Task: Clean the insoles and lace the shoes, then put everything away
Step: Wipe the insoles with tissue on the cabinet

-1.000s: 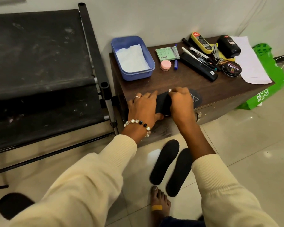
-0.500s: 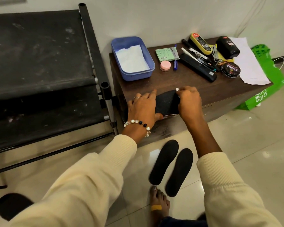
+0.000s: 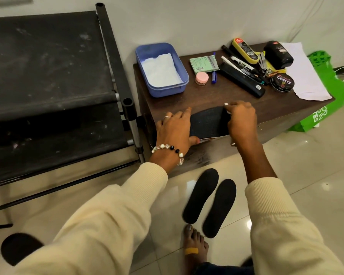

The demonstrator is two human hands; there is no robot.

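Blue plastic formed the open tub (image 3: 179,87) at the back left of the dark wooden cabinet top (image 3: 203,98), and a folded white cloth or paper (image 3: 160,70) lay inside it, covering the bottom. Just right of the tub sat a small pink jar (image 3: 202,78) with its lid on, a green packet (image 3: 204,64) and a blue pen (image 3: 213,76). Further right lay a round Cherry polish tin (image 3: 283,82), closed, beside a black bottle (image 3: 278,54) on its side.

At the front edge of the cabinet a black insole (image 3: 207,123) lay flat. The left hand (image 3: 175,130) pressed down on its left end, fingers fairly straight and close together, thumb tucked at the near edge. The right hand (image 3: 240,121) was curled over the insole's right end, fingers bent around something small and white; what it was could not be told.

Two more black insoles (image 3: 210,201) lay side by side on the tiled floor below, just ahead of a bare foot (image 3: 195,247).
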